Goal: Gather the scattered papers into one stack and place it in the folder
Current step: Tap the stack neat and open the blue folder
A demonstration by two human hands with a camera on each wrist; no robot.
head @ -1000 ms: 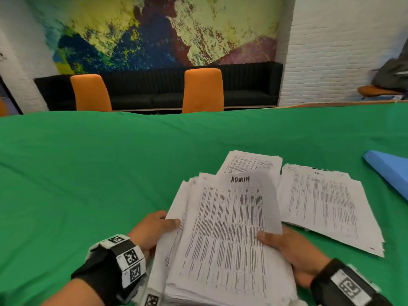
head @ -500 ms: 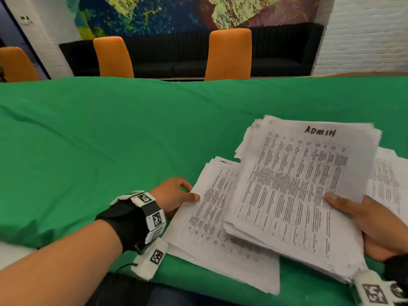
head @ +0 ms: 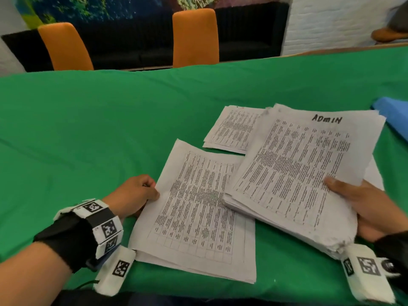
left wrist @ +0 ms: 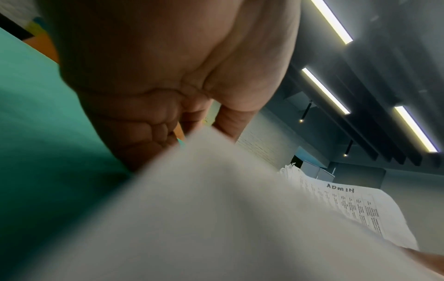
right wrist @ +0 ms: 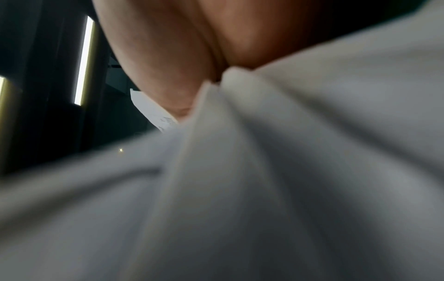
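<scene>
Head view: ADMIN stack (head: 295, 171) held raised by right hand (head: 362, 204), thumb on top; near pile (head: 196, 208) pinched at edge by left hand (head: 132, 195). Far pile (head: 234, 129) untouched, folder (head: 393, 115) at right. Risk: loose sheets fanned out, slipped if merged one-handed.

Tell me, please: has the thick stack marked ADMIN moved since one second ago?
Yes. The ADMIN stack, held by the right hand, has shifted right, off the left-hand pile it covered, toward the blue folder on the green cloth.
</scene>
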